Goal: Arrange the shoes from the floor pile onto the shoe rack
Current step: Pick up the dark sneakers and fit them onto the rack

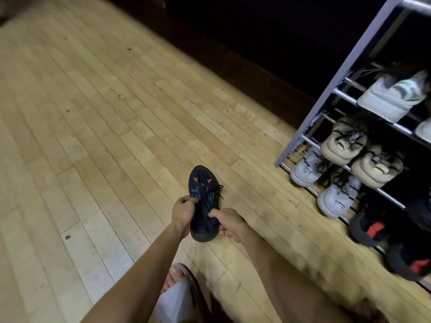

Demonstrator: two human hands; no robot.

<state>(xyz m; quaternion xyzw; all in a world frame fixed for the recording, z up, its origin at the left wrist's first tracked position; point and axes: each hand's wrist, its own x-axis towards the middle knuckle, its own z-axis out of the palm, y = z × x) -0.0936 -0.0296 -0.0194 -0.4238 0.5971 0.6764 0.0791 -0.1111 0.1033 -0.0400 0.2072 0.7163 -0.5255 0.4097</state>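
- A dark sneaker (202, 201) with two small orange marks near its toe was held above the wooden floor (93, 136), toe pointing away from the person and laces facing up.
- The left hand (183, 214) gripped the shoe's left side, fingers (191, 201) curled over the laced upper.
- The right hand (229, 223) held the heel end from the right, thumb on top and fingers clamped around the rim of the sole.
- The shoe rack (345, 73), grey-framed with metal rails, stood well to the right of the held shoe, against a dark wall.
- On its rails, heels facing out: a white shoe (394, 96) higher up, a beige pair (342, 145) below it, a pale grey pair (305, 170) on the lowest level, and black shoes with red patches (373, 227) nearest the camera.
- A sandalled foot (179, 278) and a pale trouser leg showed at the bottom edge.
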